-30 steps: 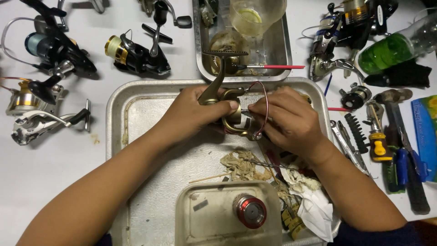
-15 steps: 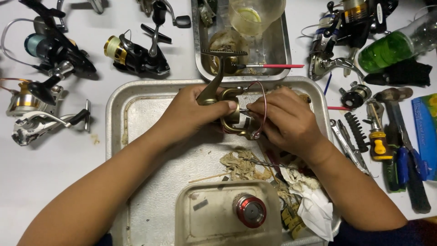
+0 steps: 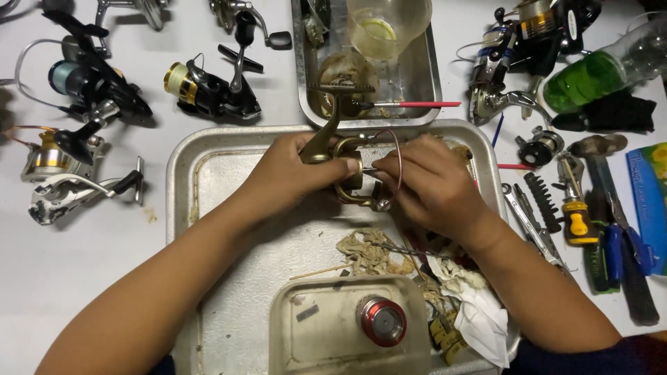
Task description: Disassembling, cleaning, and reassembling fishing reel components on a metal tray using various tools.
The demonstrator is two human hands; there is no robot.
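Left hand (image 3: 295, 173): closed round the gold reel (image 3: 345, 170) body, thumb across the front; reel held just above the big tray (image 3: 182, 201), centre frame.
Right hand (image 3: 424, 187): fingers pinched narrow on a thin metal tool (image 3: 369, 169), tip pressed at the reel beside the left thumb.
Bail wire (image 3: 397, 160): looped up between the two hands, close to the right fingers.
Risk, slip: tool tip is aimed towards the left thumb; a jab is likely if it skids off the metal.
Risk, lost part: anything small popped loose could be buried in the rag scraps (image 3: 368, 251) lower centre, or bounce off the tray.
Risk, snag: bail wire could be caught by the right fingers and bent.
Risk, clutter: red spool (image 3: 381, 321) in the small tub (image 3: 306, 326) sits between the forearms, bottom centre; could be knocked by a wrist.
Unclear: which part the tip engages is hidden by the fingers.
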